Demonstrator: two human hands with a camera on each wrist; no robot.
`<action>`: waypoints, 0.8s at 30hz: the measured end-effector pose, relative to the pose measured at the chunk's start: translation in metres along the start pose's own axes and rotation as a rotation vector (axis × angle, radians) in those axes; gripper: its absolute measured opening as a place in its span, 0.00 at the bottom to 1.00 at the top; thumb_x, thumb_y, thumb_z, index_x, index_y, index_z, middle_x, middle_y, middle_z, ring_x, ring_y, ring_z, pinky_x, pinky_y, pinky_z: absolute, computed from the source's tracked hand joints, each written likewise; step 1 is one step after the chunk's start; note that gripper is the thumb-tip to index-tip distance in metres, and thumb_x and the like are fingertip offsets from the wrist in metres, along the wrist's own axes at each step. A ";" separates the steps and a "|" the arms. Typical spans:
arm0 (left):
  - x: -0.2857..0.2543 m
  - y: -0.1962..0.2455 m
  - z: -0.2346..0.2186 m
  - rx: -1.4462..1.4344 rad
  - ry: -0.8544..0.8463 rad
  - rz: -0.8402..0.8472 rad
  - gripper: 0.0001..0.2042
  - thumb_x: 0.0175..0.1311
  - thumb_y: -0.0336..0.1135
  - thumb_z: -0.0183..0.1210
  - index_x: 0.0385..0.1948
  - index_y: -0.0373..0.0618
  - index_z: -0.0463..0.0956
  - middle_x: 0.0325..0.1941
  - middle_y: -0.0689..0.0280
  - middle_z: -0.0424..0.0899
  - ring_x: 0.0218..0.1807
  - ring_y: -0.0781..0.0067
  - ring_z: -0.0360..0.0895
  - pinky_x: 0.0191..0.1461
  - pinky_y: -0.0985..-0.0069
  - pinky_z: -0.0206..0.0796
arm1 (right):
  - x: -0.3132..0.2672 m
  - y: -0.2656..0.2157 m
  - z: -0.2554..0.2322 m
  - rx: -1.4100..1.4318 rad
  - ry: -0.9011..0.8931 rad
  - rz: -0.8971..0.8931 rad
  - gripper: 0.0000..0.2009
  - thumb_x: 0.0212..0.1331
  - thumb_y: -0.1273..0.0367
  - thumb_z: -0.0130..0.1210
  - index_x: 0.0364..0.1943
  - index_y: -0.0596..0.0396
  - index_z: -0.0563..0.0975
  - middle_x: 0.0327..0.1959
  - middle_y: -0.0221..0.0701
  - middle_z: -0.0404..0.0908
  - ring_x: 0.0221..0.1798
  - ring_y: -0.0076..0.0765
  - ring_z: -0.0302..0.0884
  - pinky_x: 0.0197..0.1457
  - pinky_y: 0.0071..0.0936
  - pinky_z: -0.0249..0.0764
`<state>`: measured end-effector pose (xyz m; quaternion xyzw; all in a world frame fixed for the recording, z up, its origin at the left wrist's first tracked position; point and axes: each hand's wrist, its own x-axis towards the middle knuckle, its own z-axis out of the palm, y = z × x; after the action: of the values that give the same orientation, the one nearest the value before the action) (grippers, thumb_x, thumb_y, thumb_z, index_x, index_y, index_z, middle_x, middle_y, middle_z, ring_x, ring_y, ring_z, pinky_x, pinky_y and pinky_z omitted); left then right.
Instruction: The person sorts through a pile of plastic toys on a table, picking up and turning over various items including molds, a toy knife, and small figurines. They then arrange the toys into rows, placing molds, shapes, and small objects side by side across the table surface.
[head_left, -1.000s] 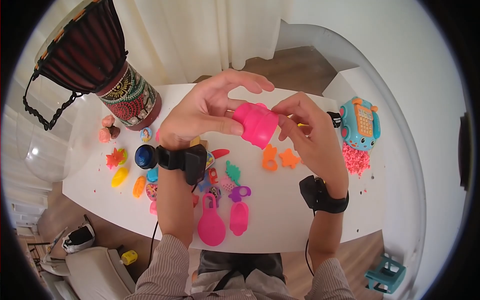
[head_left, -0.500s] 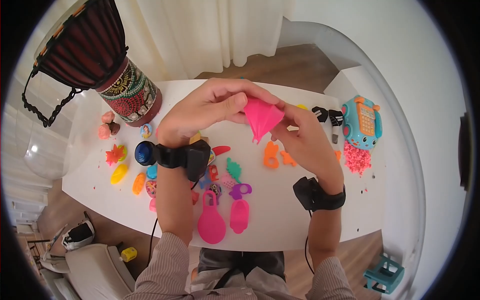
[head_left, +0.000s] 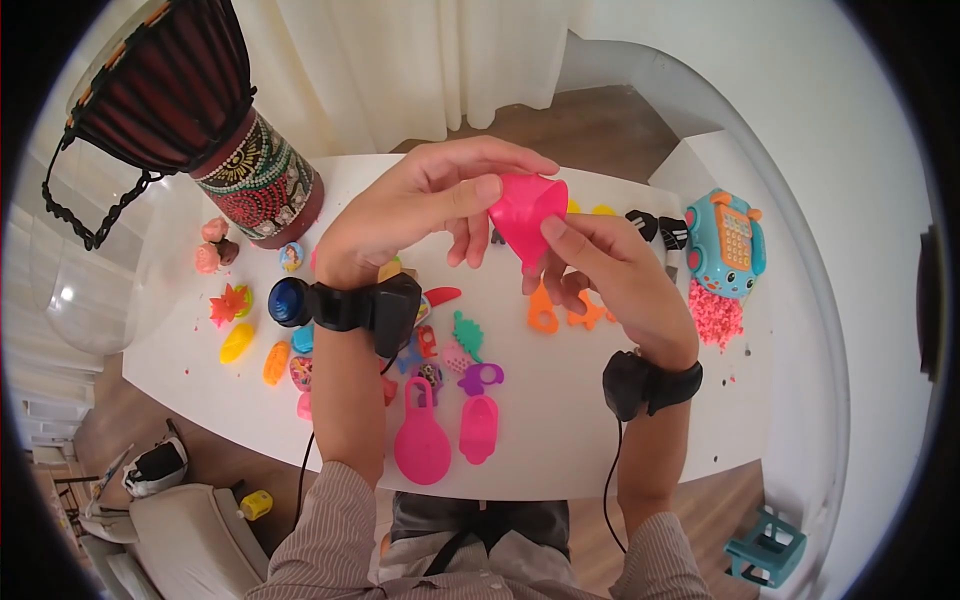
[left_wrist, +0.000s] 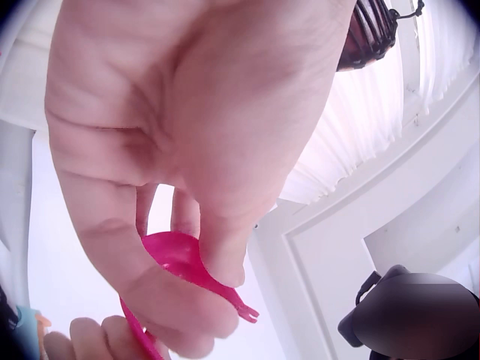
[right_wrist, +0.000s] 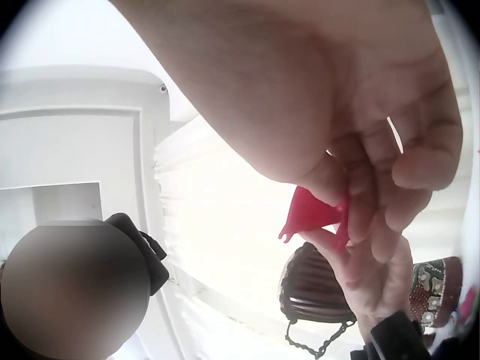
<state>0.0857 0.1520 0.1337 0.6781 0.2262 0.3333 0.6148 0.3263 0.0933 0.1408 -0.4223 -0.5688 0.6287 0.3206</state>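
A glossy pink cone-shaped toy cup [head_left: 528, 215] is held up above the table between both hands, its narrow end pointing down in the head view. My left hand [head_left: 425, 210] grips its left side, thumb on the near face and the other fingers behind. On the right side, my right hand [head_left: 630, 275] pinches the cup with its thumb near the rim and its fingers beneath. The left wrist view shows the pink cup [left_wrist: 178, 253] between thumb and fingers, with a small forked tip. The same cup [right_wrist: 306, 214] is partly covered by fingers in the right wrist view.
A djembe drum [head_left: 265, 190] stands at the back left of the white table [head_left: 570, 440]. A blue toy telephone [head_left: 722, 245] and pink bits [head_left: 715, 318] lie at right. A pink paddle-shaped toy [head_left: 422, 450], a pink oblong mold [head_left: 479, 430] and orange shapes [head_left: 541, 310] lie below the hands.
The pink cup has been turned between the hands, from its ridged round side to a tapered side and now a smooth one. The right thumb has come onto its near side.
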 end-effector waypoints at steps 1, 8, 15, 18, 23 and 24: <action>-0.001 0.003 0.001 0.024 -0.020 -0.021 0.24 0.78 0.49 0.56 0.64 0.39 0.76 0.41 0.66 0.87 0.23 0.81 0.77 0.25 0.82 0.68 | 0.000 0.001 0.000 0.002 0.001 0.001 0.20 0.78 0.55 0.52 0.41 0.59 0.83 0.32 0.29 0.86 0.30 0.17 0.76 0.27 0.16 0.70; 0.002 -0.003 0.001 0.032 -0.019 -0.049 0.23 0.76 0.46 0.56 0.63 0.38 0.76 0.42 0.67 0.85 0.21 0.82 0.73 0.24 0.84 0.63 | 0.007 0.011 0.003 -0.023 0.163 -0.068 0.16 0.78 0.57 0.53 0.48 0.57 0.79 0.34 0.26 0.82 0.34 0.18 0.77 0.28 0.17 0.70; 0.008 -0.012 -0.002 0.036 -0.154 0.060 0.30 0.71 0.48 0.62 0.68 0.37 0.72 0.63 0.62 0.76 0.50 0.71 0.81 0.51 0.75 0.74 | 0.007 0.011 -0.001 -0.098 0.215 -0.170 0.07 0.72 0.70 0.56 0.48 0.57 0.80 0.34 0.23 0.82 0.32 0.16 0.76 0.29 0.16 0.70; 0.008 -0.017 -0.004 -0.017 -0.205 0.127 0.31 0.68 0.43 0.64 0.70 0.36 0.71 0.72 0.59 0.69 0.67 0.63 0.76 0.66 0.67 0.73 | 0.005 0.010 -0.004 -0.114 0.222 -0.167 0.07 0.69 0.73 0.56 0.48 0.57 0.80 0.32 0.23 0.81 0.29 0.16 0.74 0.30 0.17 0.69; 0.009 -0.015 0.001 -0.117 -0.249 0.107 0.32 0.62 0.33 0.69 0.69 0.36 0.70 0.74 0.57 0.68 0.70 0.59 0.75 0.72 0.61 0.71 | 0.012 0.024 -0.013 -0.138 0.193 -0.173 0.11 0.70 0.73 0.57 0.54 0.58 0.82 0.33 0.24 0.80 0.32 0.17 0.74 0.31 0.18 0.68; 0.008 -0.012 0.001 -0.098 -0.264 0.037 0.32 0.61 0.31 0.70 0.68 0.36 0.71 0.73 0.57 0.70 0.69 0.59 0.76 0.71 0.62 0.72 | 0.013 0.025 -0.015 -0.132 0.178 -0.180 0.11 0.70 0.73 0.58 0.53 0.59 0.82 0.33 0.24 0.81 0.32 0.17 0.75 0.31 0.18 0.68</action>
<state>0.0927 0.1587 0.1232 0.6891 0.1144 0.2630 0.6655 0.3358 0.1073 0.1136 -0.4437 -0.6138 0.5187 0.3966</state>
